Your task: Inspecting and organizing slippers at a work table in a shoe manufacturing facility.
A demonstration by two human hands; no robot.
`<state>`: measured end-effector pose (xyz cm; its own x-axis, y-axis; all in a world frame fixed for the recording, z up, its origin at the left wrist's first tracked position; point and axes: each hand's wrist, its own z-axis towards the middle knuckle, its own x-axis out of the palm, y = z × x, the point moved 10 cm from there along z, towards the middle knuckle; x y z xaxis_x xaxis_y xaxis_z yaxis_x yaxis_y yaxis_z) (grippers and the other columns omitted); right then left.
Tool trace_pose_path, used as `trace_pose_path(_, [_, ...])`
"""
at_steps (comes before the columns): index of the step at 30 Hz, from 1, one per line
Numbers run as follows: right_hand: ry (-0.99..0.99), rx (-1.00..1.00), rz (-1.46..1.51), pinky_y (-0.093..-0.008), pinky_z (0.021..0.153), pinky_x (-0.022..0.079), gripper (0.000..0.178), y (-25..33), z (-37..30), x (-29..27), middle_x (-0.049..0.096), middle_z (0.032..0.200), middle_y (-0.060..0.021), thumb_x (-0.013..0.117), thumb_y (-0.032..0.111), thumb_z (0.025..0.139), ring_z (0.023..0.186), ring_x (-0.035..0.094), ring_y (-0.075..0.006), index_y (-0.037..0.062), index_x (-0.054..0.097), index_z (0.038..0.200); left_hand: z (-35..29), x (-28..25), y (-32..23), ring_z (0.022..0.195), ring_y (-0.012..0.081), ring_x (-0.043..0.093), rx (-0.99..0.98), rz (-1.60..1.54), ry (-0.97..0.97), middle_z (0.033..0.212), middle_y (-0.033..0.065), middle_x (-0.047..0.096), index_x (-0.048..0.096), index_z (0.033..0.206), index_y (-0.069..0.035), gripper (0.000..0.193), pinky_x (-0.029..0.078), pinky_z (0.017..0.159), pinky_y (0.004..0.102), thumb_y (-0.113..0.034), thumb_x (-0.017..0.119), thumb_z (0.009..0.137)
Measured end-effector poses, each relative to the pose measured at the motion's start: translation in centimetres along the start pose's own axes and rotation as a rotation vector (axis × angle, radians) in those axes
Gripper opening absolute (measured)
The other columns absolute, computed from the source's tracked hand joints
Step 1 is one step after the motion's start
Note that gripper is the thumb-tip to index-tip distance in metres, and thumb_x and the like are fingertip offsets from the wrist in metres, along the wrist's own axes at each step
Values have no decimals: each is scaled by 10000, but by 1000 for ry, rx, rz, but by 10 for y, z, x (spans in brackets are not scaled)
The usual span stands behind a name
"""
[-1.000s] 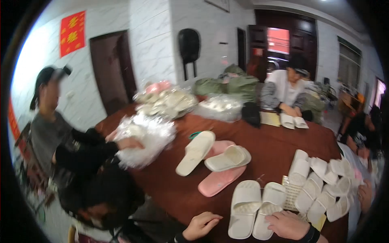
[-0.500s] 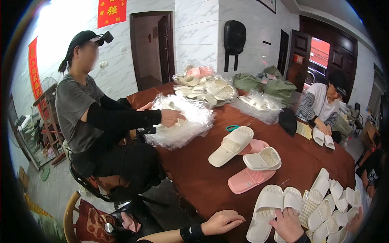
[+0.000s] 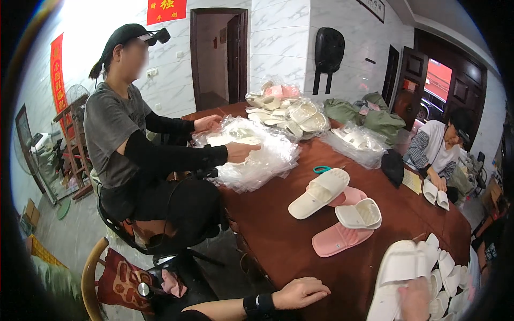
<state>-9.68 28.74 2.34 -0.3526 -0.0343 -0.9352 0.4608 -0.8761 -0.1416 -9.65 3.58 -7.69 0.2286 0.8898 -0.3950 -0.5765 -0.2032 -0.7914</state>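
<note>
At the lower right, my right hand, smeared by motion, grips a pair of white slippers pressed side by side. Whether the slippers touch the table below cannot be told. My left hand lies near the table's front edge, its fingers stretched out and holding nothing. Beyond it, a white slipper rests partly over a pink slipper. Another white slipper overlaps a second pink slipper.
Several white slippers cover the table's right corner. Teal-handled scissors lie farther back. At left a person handles a heap of clear plastic bags; bagged slippers stand behind. Another person holds white slippers at far right.
My right hand has moved right with the white slippers, which now sit closer together and look nearer. My left hand stays near the table edge. The whole view has shifted slightly.
</note>
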Motion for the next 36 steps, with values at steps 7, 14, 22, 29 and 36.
trace_pose_path(7, [-126,330,-84,-464,776,459,200,-134,-113,40,591,883,-200,615,207,902,883,573,-368,13,580,942,-6,4,5,862,274,647,-45,-17,38,936,129,670,680,1092,-23,238,519,774,372,-211,570,996])
trace_pose_path(14, [-168,694,-389,-452,806,460,232,-305,-161,-49,592,952,-186,540,203,920,931,590,-353,8,599,1031,28,-32,-9,912,316,657,-77,155,43,985,172,644,603,1191,-25,288,532,808,391,-155,637,937])
trace_pose_path(22, [94,701,-361,-454,828,429,325,-218,-136,-40,683,851,-153,687,264,805,820,640,-345,48,651,1045,135,-92,0,943,388,607,125,536,-18,974,202,632,675,957,-12,215,499,837,469,-186,683,831])
trace_pose_path(29, [-22,487,-324,-437,898,401,317,-126,-95,-82,694,890,-101,740,223,771,887,627,-311,52,662,1026,168,-153,115,874,392,680,-283,392,-181,878,277,670,689,920,21,322,511,758,453,-280,573,917])
trace_pose_path(36, [-97,406,-274,-433,944,413,590,-77,-72,-111,683,1050,-122,722,293,818,920,644,-274,54,525,1320,165,-93,134,523,165,623,-709,-100,22,765,104,666,646,1018,35,425,481,409,254,-379,560,970])
